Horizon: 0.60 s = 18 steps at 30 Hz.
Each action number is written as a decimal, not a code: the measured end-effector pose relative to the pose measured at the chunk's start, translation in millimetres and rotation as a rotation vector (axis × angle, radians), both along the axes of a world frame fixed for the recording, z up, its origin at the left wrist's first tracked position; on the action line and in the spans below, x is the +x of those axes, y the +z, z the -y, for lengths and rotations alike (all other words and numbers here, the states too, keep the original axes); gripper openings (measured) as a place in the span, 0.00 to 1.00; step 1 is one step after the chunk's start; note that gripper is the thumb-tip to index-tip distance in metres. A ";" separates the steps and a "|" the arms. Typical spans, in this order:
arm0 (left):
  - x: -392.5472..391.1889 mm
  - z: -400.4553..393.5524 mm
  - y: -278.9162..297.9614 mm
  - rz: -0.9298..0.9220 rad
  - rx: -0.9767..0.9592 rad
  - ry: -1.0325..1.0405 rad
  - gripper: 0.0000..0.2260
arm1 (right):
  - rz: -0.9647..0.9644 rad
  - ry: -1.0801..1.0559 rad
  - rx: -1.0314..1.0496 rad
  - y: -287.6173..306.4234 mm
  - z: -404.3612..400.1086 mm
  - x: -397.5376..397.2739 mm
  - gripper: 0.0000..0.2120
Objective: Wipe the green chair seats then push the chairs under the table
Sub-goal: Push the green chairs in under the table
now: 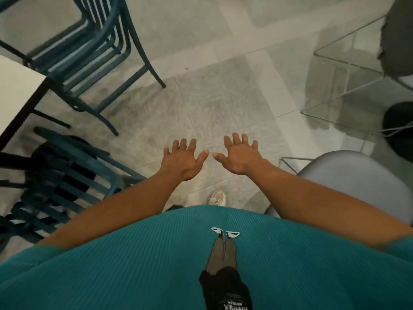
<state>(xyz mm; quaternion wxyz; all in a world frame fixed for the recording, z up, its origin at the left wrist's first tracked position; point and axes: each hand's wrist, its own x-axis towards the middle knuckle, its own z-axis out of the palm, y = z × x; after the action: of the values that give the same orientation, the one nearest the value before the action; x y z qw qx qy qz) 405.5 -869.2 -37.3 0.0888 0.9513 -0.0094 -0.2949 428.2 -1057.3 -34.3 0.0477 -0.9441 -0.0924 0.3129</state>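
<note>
Shirt: a teal ribbed shirt (156,265) with a printed figure fills the bottom of the view, closest to the lens; one pale shoe (217,198) shows just past its hem on the tiled floor (201,104).
Left hand: the left hand (183,159) is released, fingers spread, palm down over bare floor, grasping nothing.
Right hand: the right hand (240,156) is likewise spread and empty, just beside the left, thumbs nearly meeting but apart.
Cloth: none in view, in either hand or on the floor.
Green chairs: two. The near green chair (67,173) stands at the lower left, its slatted seat under the table's near edge, with something dark below the slats that I cannot identify. The far green chair (89,48) stands at the upper left, its seat against the table's far corner.
Table: one white-topped table (15,86) with a dark edge, at the left border.
Other seats: one grey shell chair (348,182) at the right, near the right forearm; one clear wire-framed seat (348,70) beyond it, partly cut off.
Step in hand: judged from this, neither wiping nor pushing; both hands hang free between chairs, well apart from either green seat.
Seats wiped: blur makes this impossible to tell.
Next move: likely turning left and reaching a chair back to slide it further under, or first fetching a cloth if wiping remains.
</note>
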 end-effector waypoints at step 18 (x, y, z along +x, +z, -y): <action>303.4 42.2 -30.3 -0.060 -0.018 0.022 0.36 | -0.044 0.016 -0.032 -20.2 43.5 306.4 0.39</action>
<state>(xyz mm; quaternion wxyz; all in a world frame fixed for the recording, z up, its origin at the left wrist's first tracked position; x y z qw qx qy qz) 708.8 -911.4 -67.6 0.1006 0.9412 0.0009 -0.3224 734.6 -1100.8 -54.5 0.0322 -0.9369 -0.0939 0.3353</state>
